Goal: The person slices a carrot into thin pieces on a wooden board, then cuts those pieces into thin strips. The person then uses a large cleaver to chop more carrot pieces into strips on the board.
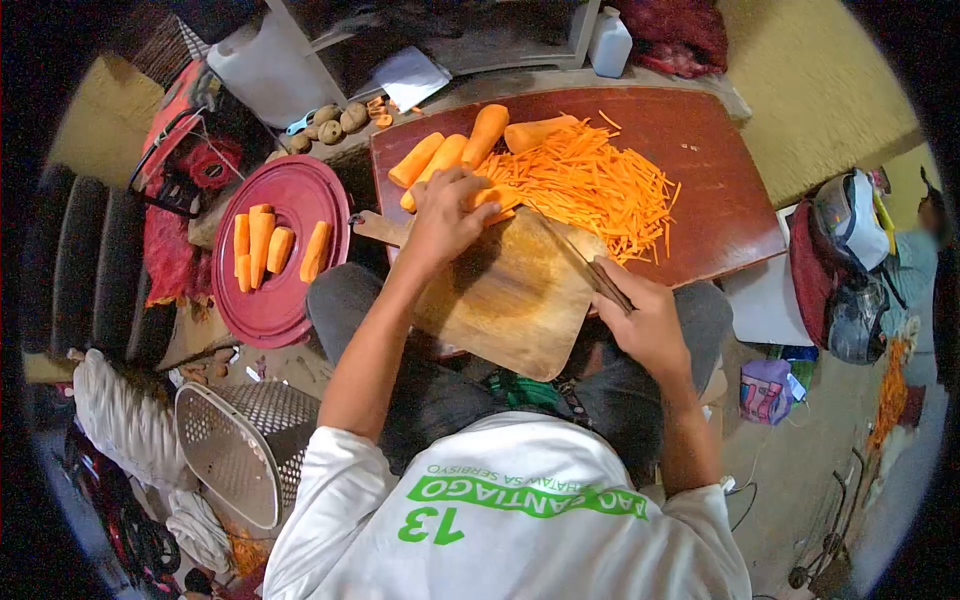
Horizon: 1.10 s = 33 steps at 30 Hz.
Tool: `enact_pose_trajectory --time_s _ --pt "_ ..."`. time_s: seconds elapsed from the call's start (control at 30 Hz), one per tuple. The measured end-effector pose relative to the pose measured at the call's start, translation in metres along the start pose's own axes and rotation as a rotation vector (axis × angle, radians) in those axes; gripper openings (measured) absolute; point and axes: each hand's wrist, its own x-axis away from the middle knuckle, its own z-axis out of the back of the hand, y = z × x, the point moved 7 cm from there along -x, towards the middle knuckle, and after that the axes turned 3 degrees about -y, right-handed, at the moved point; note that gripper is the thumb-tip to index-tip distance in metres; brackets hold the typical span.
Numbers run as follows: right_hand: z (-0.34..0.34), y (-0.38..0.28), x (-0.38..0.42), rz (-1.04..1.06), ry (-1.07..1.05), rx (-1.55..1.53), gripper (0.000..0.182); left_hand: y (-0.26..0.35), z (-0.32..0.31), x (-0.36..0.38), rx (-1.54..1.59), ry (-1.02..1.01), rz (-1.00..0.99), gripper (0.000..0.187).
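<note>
My right hand (645, 318) is wrapped round the handle of a knife (590, 268), whose blade slants up and left along the edge of the wooden cutting board (500, 300). At the board's far side, my left hand (450, 215) has its fingers curled over a carrot (497, 197) that is partly hidden beneath them. Beyond the board lies a big heap of carrot strips (600, 185). Several peeled whole carrots (445, 155) rest on the red tabletop (720, 180) just past my left hand.
To the left, a red round lid (230, 290) carries several peeled carrots (260, 245). Potatoes (330, 130) and a blue-handled peeler (300, 122) lie behind it. A perforated basket (240, 440) stands at lower left. A white jug (611, 45) is at the back.
</note>
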Motion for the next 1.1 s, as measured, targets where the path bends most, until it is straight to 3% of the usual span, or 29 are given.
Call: enact_pose_trajectory --time_s 0.07,0.13,0.17,0.27,0.3,0.43,0.63,0.83,1.1 --pt "-0.011 0.003 0.012 -0.172 0.033 -0.256 0.047 -0.011 0.002 0.009 0.076 -0.108 0.121 0.044" --pt "-0.03 0.011 0.025 -0.348 0.054 -0.421 0.046 -0.006 0.006 0.015 0.012 -0.084 0.036 0.045" --pt "-0.033 0.002 0.024 -0.118 0.14 -0.343 0.049 -0.001 0.008 0.017 -0.02 -0.062 -0.008 0.044" --pt "-0.041 -0.03 0.032 0.203 0.029 0.291 0.056 0.0 0.006 0.016 -0.063 -0.039 -0.017 0.041" --pt "-0.041 -0.039 0.035 0.297 0.019 0.361 0.055 -0.002 0.004 0.015 -0.067 -0.039 0.001 0.04" --pt "-0.04 -0.057 0.044 0.261 -0.15 0.483 0.05 -0.001 0.003 0.017 -0.068 0.04 -0.037 0.038" --pt "-0.019 -0.097 0.06 0.565 0.038 0.682 0.058 -0.004 0.002 0.021 0.086 0.06 0.011 0.041" --pt "-0.017 -0.134 0.065 0.718 0.079 0.881 0.051 -0.01 -0.004 0.024 0.098 0.112 0.04 0.043" --pt "-0.021 -0.159 0.061 0.848 -0.039 0.876 0.047 -0.014 -0.006 0.026 0.126 0.128 0.039 0.043"
